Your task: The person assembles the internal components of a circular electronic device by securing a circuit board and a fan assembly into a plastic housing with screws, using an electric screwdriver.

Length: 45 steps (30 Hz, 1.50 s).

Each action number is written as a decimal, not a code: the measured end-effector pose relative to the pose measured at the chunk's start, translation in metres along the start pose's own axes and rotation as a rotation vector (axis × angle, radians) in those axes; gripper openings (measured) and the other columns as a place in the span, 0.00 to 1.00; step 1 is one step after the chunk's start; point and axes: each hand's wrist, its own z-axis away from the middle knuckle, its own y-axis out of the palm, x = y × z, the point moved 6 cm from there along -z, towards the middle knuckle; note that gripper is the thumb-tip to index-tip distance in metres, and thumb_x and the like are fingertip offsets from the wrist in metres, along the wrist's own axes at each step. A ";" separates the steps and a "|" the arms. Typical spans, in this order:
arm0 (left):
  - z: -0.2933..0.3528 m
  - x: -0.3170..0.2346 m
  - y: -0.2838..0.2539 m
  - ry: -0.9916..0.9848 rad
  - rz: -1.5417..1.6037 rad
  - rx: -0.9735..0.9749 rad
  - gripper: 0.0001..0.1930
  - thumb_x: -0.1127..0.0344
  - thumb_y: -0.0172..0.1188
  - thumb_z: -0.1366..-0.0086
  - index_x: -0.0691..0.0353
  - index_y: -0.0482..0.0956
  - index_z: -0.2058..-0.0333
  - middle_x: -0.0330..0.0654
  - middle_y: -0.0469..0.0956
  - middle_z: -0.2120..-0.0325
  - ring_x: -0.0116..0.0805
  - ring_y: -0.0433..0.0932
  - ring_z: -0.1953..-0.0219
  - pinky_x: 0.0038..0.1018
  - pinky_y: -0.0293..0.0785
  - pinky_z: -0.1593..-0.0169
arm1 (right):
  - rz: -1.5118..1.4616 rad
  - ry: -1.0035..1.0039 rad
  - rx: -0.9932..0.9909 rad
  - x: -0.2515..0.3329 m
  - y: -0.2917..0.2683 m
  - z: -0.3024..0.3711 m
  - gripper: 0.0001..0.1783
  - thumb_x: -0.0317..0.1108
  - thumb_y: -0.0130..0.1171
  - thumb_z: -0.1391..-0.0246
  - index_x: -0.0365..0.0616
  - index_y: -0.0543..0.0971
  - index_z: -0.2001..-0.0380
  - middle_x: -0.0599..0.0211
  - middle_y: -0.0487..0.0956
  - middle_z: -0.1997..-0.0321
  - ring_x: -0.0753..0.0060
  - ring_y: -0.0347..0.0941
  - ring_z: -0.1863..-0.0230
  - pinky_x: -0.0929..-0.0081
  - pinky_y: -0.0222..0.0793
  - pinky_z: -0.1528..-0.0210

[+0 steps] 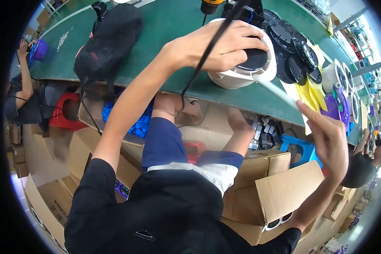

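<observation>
A worker seated at a green tabletop [165, 21] steadies a white housing [230, 80] near the front edge, its black round face [257, 61] turned up. The left grip [230, 46] grasps the housing from above, fingers curled over the face and rim; the right grip [324, 133] pinches the near end of a slim white stick [279, 93], index finger stretched along it. The stick's far end reaches the housing's near rim, though blur hides whether the two touch. Good work here would likely mean keeping the housing firmly seated, holding the stick at a low angle and using light, even pressure around the rim, with the left fingertips clear of its path; a slip could scratch the face. Close by on the right lie black round parts [285, 36] and yellow sheets [311, 99], with more white housings [335, 76] beyond. A black mesh bag [108, 44] rests to the left.
</observation>
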 end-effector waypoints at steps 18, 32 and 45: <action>0.005 0.002 0.002 -0.110 -0.085 0.009 0.33 0.57 0.62 0.51 0.49 0.75 0.42 0.52 0.69 0.40 0.57 0.68 0.38 0.50 0.62 0.34 | 0.336 0.103 -0.213 0.005 0.041 0.020 0.45 0.07 0.48 0.60 0.57 0.76 0.38 0.60 0.63 0.77 0.69 0.62 0.79 0.74 0.65 0.72; -0.011 0.015 -0.003 0.038 0.010 0.201 0.33 0.51 0.67 0.56 0.49 0.80 0.47 0.43 0.71 0.45 0.47 0.67 0.45 0.39 0.65 0.40 | -0.017 -0.043 -0.165 -0.017 0.026 0.005 0.39 0.12 0.54 0.57 0.55 0.79 0.41 0.59 0.62 0.83 0.60 0.61 0.83 0.65 0.61 0.77; -0.008 0.023 0.001 0.036 0.222 0.235 0.24 0.61 0.45 0.39 0.60 0.77 0.46 0.51 0.69 0.44 0.50 0.65 0.41 0.40 0.61 0.34 | 0.018 -0.085 -0.073 0.001 0.007 -0.032 0.23 0.21 0.63 0.48 0.53 0.84 0.49 0.62 0.62 0.86 0.63 0.58 0.84 0.68 0.56 0.78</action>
